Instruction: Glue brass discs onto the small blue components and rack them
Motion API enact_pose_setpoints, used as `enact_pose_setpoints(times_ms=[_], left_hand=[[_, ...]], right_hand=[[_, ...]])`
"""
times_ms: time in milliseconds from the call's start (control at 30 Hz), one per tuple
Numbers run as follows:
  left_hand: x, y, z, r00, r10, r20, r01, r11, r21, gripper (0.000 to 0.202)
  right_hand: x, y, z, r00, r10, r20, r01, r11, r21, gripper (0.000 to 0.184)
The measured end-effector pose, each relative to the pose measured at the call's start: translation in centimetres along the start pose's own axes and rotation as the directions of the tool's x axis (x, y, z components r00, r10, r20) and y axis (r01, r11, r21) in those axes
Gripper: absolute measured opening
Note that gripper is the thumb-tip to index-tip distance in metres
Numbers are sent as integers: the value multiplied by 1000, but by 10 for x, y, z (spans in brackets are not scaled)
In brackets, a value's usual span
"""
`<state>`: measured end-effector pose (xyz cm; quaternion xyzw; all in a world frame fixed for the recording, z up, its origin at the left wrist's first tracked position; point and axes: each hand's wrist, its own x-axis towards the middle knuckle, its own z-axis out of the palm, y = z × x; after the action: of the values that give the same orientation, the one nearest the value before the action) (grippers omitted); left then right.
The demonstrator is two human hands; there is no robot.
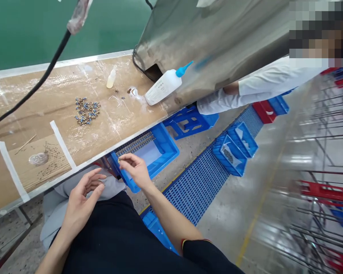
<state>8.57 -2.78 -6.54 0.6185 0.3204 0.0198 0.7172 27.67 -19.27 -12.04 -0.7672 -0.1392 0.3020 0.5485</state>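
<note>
My right hand (134, 170) is over the near end of a blue plastic bin (168, 150), thumb and fingertips pinched on a small brass-coloured part (119, 160). Rows of similar small metal parts (137, 144) line the far side of that bin, beside a pale sheet. In front of my body, just off the table edge, my left hand (84, 196) is loosely curled with thumb and fingers apart, nothing visible in it. A loose pile of small brass and blue parts (87, 111) lies on the brown-covered table (102, 133).
On the table are a white bottle with blue nozzle (164, 86), a small dropper bottle (111, 78), a thin stick (25, 144) and a round metal piece (38, 159). A black cable (54, 57) hangs above. A co-worker's white sleeve (262, 85) reaches in beyond the metal housing (217, 45).
</note>
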Motion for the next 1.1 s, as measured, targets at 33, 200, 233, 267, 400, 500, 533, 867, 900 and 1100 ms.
enact_pose_setpoints(times_ms=[33, 200, 233, 267, 400, 500, 533, 867, 900, 1100], left_hand=[[0, -3, -4, 1000, -6, 0, 6, 1000, 25, 54], [-2, -13, -19, 999, -34, -14, 35, 988, 148, 51], [-2, -14, -20, 999, -36, -8, 37, 987, 155, 52], [-2, -14, -20, 999, -39, -1, 39, 987, 157, 52], [-1, -11, -18, 998, -58, 3, 57, 986, 159, 53], [0, -10, -17, 997, -71, 6, 69, 983, 169, 52], [0, -10, -17, 997, -71, 10, 69, 983, 171, 51], [0, -11, -14, 998, -61, 7, 59, 985, 162, 47], [0, -11, -14, 998, -56, 9, 53, 986, 159, 46], [-2, -15, -15, 999, -39, 8, 37, 989, 146, 41]], right_hand=[[9, 14, -12, 998, 32, -56, -35, 997, -61, 38], [39, 81, -51, 977, 133, -167, -179, 936, -304, 15], [41, 92, -52, 974, 156, -166, -205, 915, -347, 11], [41, 102, -51, 970, 180, -164, -231, 895, -382, 9], [39, 131, -40, 949, 275, -153, -314, 824, -471, 20], [40, 144, -35, 939, 320, -128, -340, 797, -499, 27], [41, 147, -34, 937, 328, -120, -342, 793, -504, 28], [40, 153, -33, 946, 312, -90, -315, 813, -490, 31], [40, 152, -33, 946, 309, -94, -315, 817, -484, 31], [37, 135, -33, 960, 232, -159, -280, 849, -447, 35]])
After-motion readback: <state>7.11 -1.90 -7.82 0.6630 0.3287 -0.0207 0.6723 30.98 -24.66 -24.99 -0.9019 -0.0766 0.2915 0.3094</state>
